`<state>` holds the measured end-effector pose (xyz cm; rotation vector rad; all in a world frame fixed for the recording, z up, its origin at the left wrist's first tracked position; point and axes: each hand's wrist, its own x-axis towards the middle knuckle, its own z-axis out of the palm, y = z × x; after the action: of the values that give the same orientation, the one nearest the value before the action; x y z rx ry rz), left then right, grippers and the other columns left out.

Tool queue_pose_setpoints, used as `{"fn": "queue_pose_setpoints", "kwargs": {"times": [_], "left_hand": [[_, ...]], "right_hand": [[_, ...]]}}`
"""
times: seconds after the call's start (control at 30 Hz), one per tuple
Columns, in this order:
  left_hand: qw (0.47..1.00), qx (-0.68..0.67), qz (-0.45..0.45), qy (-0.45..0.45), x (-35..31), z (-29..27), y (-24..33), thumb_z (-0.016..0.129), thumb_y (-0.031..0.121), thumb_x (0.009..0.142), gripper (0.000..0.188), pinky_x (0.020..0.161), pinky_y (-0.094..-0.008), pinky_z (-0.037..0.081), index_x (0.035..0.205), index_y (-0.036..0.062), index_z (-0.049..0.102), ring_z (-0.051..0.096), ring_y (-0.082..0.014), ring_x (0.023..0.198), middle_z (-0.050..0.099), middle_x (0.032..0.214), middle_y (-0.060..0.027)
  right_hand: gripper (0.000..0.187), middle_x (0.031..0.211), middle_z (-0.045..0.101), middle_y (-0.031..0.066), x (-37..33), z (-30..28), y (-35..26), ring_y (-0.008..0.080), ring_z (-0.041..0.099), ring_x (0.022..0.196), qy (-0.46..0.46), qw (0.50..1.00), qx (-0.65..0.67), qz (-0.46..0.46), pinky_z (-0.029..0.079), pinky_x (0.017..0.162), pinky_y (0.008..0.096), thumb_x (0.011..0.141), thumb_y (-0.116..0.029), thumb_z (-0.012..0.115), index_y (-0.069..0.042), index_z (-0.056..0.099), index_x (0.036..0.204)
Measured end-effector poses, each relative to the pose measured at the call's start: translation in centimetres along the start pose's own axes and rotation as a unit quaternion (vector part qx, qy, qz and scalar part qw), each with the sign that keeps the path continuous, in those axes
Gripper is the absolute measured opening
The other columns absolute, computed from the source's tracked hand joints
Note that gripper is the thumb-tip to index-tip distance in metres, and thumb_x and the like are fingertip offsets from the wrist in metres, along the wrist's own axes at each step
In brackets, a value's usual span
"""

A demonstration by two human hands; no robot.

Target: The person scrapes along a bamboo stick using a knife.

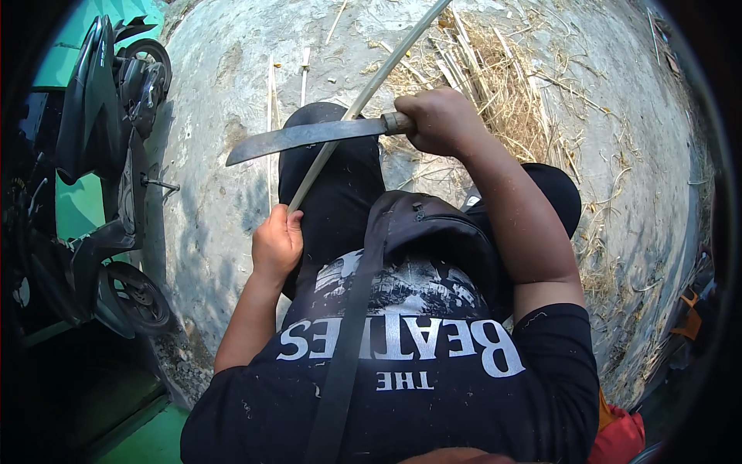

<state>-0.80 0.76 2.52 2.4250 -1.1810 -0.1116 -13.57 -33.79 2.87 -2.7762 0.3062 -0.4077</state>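
My right hand (pixel 442 122) is closed around the short wooden handle of a machete (pixel 301 139), its long steel blade pointing left. The blade lies across a long, pale strip of split bamboo or wood (pixel 394 62), just over my left knee. The strip slants from the top of the view down to my left hand (pixel 277 243), whose fingers are wrapped round its lower end. The thumb rests along the strip. Whether the cutting edge bites into the strip, I cannot tell.
Pale shavings and split strips (pixel 502 85) are heaped on the concrete ground (pixel 220 100) beyond my right hand. A few thin sticks lie ahead of my left knee. A dark motorcycle (pixel 116 185) stands at the left. Red cloth (pixel 618 437) shows at the lower right.
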Motion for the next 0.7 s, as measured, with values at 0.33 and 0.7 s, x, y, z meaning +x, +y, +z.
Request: {"fn": "queue_pose_setpoints", "kwargs": {"times": [0.33, 0.7], "left_hand": [[1.000, 0.016, -0.011, -0.015, 0.1, -0.4, 0.5, 0.060, 0.025, 0.104, 0.026, 0.057, -0.0553, 0.046, 0.090, 0.0043, 0.056, 0.063, -0.0481, 0.067, 0.063, 0.071, -0.0234], [0.999, 0.046, -0.005, 0.003, 0.2, 0.1, 0.6, 0.059, 0.028, 0.105, 0.028, 0.053, -0.0539, 0.046, 0.091, 0.0047, 0.055, 0.063, -0.0474, 0.063, 0.061, 0.066, -0.0222]], "right_hand": [[0.014, 0.077, 0.068, 0.0157, -0.1, -0.2, 0.3, 0.0404, 0.068, 0.077, 0.018, 0.993, 0.071, 0.093, 0.054, 0.068, 0.0507, 0.084, -0.021, 0.072, -0.010, 0.065, 0.089], [0.016, 0.091, 0.073, 0.0163, 0.6, -1.0, 2.7, 0.0384, 0.071, 0.090, -0.056, 0.981, 0.066, 0.172, 0.057, 0.080, 0.0503, 0.082, -0.018, 0.066, -0.011, 0.070, 0.096]]}}
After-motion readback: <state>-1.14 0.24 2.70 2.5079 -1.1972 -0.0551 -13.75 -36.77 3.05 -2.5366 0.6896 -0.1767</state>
